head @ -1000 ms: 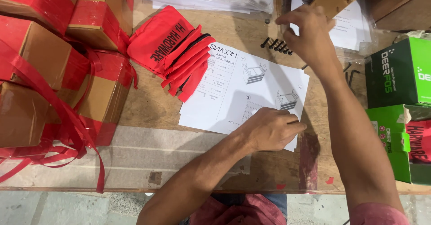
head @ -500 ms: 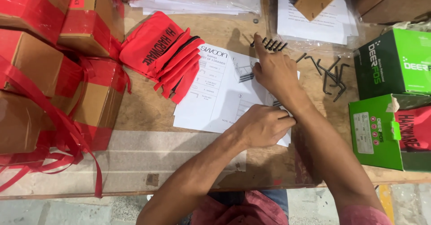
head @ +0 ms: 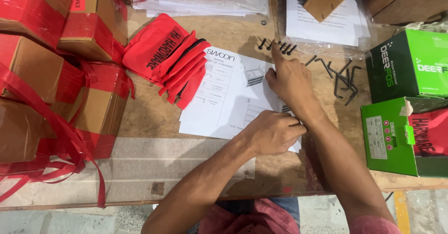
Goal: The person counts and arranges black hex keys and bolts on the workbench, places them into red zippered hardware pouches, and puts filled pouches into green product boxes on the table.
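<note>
Right hand [head: 290, 77] has slid nearer the black screws [head: 276, 45], forefinger out and touching them just ahead; left hand [head: 273, 132], fisted, pins the instruction sheet [head: 224, 94]; screws look small, hard, roll-prone; best pinched mid-shank.

The left hand [head: 274, 132] hides part of the instruction sheet [head: 224, 98].

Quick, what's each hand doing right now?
Left hand: closed in a fist on the instruction sheet; contents cannot be told.
Right hand: forefinger extended, touching the black screws.
</note>
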